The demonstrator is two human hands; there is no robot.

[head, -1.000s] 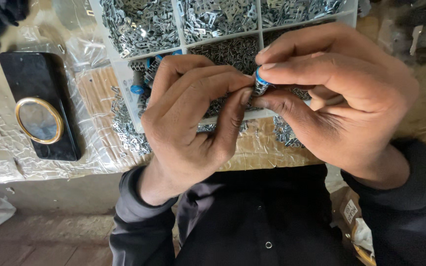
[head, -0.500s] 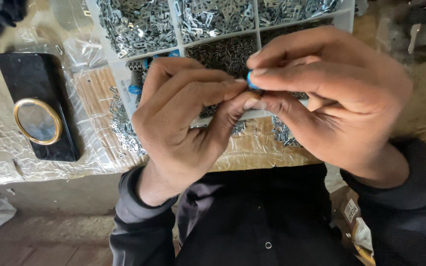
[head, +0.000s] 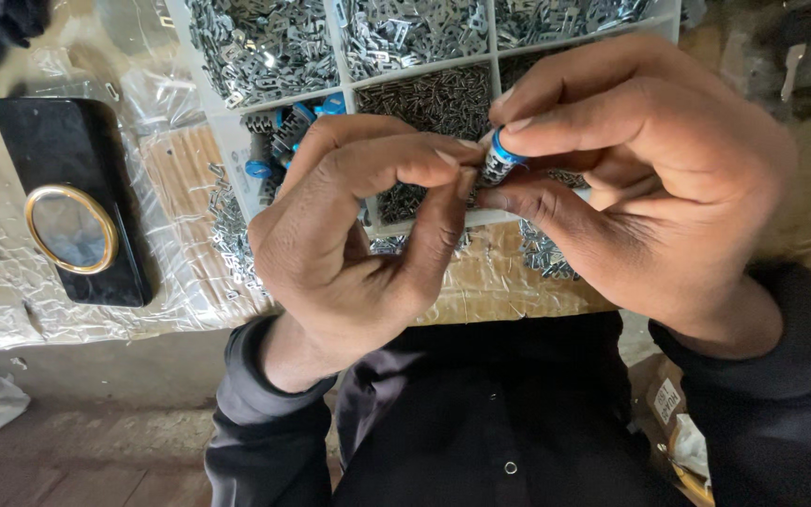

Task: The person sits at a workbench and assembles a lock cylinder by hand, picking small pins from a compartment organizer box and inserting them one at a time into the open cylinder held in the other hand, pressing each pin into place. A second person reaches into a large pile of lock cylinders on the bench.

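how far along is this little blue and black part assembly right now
Done: a few blue-and-black pieces lie in one compartment of the white divided tray. In hand: the left hand and right hand pinch one small blue-ringed black cylinder between fingertips. Left: compartments heaped with small grey metal parts, so plenty seems to remain.

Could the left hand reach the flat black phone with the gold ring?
Probably yes. The left hand is the nearer hand, with only crinkled plastic sheet before the flat black phone, though it is pinching the small blue-tipped part.
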